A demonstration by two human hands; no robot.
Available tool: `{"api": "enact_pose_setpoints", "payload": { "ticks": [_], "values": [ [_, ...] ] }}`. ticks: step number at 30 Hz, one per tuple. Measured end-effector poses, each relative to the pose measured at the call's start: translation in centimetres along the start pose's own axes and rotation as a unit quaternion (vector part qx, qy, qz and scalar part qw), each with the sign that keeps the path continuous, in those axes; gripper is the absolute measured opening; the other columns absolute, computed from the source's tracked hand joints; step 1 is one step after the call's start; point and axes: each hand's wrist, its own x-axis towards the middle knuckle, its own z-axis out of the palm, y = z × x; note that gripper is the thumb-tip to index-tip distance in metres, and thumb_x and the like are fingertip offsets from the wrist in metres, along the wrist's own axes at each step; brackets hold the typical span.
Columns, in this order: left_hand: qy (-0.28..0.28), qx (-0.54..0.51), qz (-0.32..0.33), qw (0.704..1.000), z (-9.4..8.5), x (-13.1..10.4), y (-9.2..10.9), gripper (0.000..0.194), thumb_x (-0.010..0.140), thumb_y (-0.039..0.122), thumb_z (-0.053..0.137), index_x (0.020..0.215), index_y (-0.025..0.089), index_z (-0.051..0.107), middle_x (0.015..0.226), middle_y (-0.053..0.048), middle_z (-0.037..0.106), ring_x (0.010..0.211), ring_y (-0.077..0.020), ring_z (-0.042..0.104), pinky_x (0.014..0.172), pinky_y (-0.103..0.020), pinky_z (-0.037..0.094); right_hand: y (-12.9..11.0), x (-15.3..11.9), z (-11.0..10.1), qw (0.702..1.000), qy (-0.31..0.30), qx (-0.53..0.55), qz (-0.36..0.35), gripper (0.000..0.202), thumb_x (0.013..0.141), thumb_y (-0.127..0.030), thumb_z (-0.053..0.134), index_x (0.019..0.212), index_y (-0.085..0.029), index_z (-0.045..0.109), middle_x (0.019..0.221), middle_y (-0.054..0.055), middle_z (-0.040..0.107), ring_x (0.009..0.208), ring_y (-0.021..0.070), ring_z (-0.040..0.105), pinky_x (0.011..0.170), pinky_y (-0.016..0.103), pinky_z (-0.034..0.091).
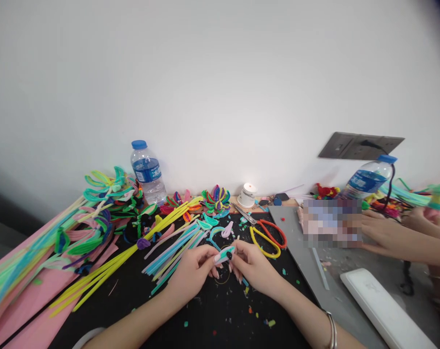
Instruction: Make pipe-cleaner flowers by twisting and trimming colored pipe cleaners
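A small white and green fuzzy piece (224, 254) with a black spot is held between both hands, over the black mat (205, 320). My left hand (193, 269) pinches its left end between thumb and fingers. My right hand (254, 266) grips its right end, fingertips close to the black spot. Just behind them lie a pale purple loop (227, 230) and a blue stem. A bundle of blue, purple and green pipe cleaners (178, 252) rests beyond my left hand. Scissors (269, 235) with red and yellow handles lie open behind my right hand.
Yellow pipe cleaners (111, 271) and looped flowers (107, 184) fill the left side. A water bottle (147, 172) and a white spool (246, 195) stand by the wall. At right are another person's hands (387, 237), a second bottle (367, 179) and a white case (383, 308).
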Motion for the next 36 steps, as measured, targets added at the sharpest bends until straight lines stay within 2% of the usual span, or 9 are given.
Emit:
{"api": "enact_pose_setpoints", "payload": {
  "ticks": [8,12,15,19,27,29,31,34,36],
  "values": [
    [-0.010,0.019,0.016,1.000,-0.2,-0.3,0.0,0.021,0.086,0.030,0.050,0.075,0.016,0.061,0.057,0.001,0.057,0.055,-0.0148,0.057,0.057,-0.024,0.043,0.0,-0.1,-0.2,1.000,-0.021,-0.019,-0.012,0.019,0.088,-0.030,0.041,0.074,-0.018,0.047,0.058,-0.005,0.050,0.040,0.0072,0.043,0.041,0.019,0.035],
    [-0.034,0.005,0.015,0.999,-0.1,-0.3,0.2,0.021,0.086,0.031,0.050,0.079,0.015,0.061,0.059,0.001,0.058,0.057,-0.0140,0.058,0.058,-0.024,0.045,0.0,-0.1,-0.5,0.993,0.005,-0.104,-0.047,0.031,0.091,-0.031,0.036,0.063,-0.019,0.041,0.049,-0.006,0.043,0.041,0.0078,0.038,0.043,0.019,0.030],
    [-0.056,-0.016,-0.001,0.998,0.1,-0.3,0.4,0.022,0.085,0.034,0.051,0.081,0.014,0.061,0.064,0.000,0.060,0.059,-0.0142,0.060,0.060,-0.024,0.047,-0.1,0.0,-0.7,0.982,0.046,-0.168,-0.080,0.033,0.091,-0.028,0.036,0.060,-0.018,0.040,0.049,-0.006,0.039,0.044,0.0079,0.035,0.046,0.020,0.028],
    [-0.074,-0.014,-0.026,0.997,0.3,-0.2,0.2,0.029,0.085,0.037,0.049,0.069,0.014,0.058,0.059,0.000,0.060,0.054,-0.0130,0.059,0.055,-0.023,0.046,-0.1,0.0,-0.7,0.961,0.075,-0.233,-0.125,0.033,0.091,-0.023,0.033,0.059,-0.019,0.038,0.052,-0.005,0.038,0.048,0.0090,0.038,0.051,0.021,0.029],
    [-0.062,-0.051,-0.086,0.993,0.7,-0.1,-0.5,0.034,0.083,0.042,0.049,0.064,0.014,0.052,0.051,0.000,0.057,0.039,-0.0100,0.052,0.041,-0.019,0.039,0.4,-0.3,-0.3,0.906,0.102,-0.357,-0.202,0.025,0.089,-0.018,0.034,0.065,-0.019,0.034,0.061,-0.002,0.038,0.054,0.0111,0.036,0.053,0.024,0.025],
    [-0.061,-0.059,-0.075,0.994,0.6,-0.2,-0.3,0.034,0.083,0.042,0.050,0.064,0.014,0.052,0.051,0.001,0.057,0.039,-0.0094,0.052,0.041,-0.019,0.038,0.2,-0.3,-0.3,0.915,0.113,-0.329,-0.205,0.027,0.089,-0.020,0.035,0.062,-0.019,0.033,0.059,-0.003,0.036,0.053,0.0105,0.034,0.052,0.023,0.024],
    [-0.067,-0.067,-0.054,0.994,0.6,-0.4,0.0,0.033,0.083,0.042,0.050,0.065,0.014,0.053,0.052,0.001,0.057,0.040,-0.0095,0.052,0.042,-0.019,0.039,0.1,-0.2,-0.2,0.940,0.113,-0.261,-0.187,0.031,0.089,-0.025,0.038,0.059,-0.019,0.033,0.055,-0.005,0.033,0.050,0.0095,0.032,0.051,0.023,0.024],
    [-0.084,-0.066,-0.026,0.994,0.6,-0.7,0.2,0.032,0.084,0.040,0.051,0.064,0.014,0.053,0.053,0.001,0.057,0.042,-0.0098,0.053,0.045,-0.019,0.042,0.3,-0.2,0.2,0.978,0.036,-0.147,-0.146,0.035,0.090,-0.035,0.039,0.059,-0.019,0.035,0.052,-0.006,0.032,0.048,0.0088,0.031,0.047,0.021,0.026],
    [-0.090,-0.053,-0.022,0.994,0.7,-0.9,0.2,0.032,0.084,0.038,0.051,0.063,0.014,0.053,0.052,0.001,0.056,0.041,-0.0095,0.052,0.044,-0.019,0.042,0.5,-0.3,0.6,0.982,-0.021,-0.129,-0.136,0.039,0.093,-0.036,0.031,0.058,-0.019,0.036,0.052,-0.005,0.035,0.048,0.0090,0.034,0.048,0.021,0.028]
  ]
}}
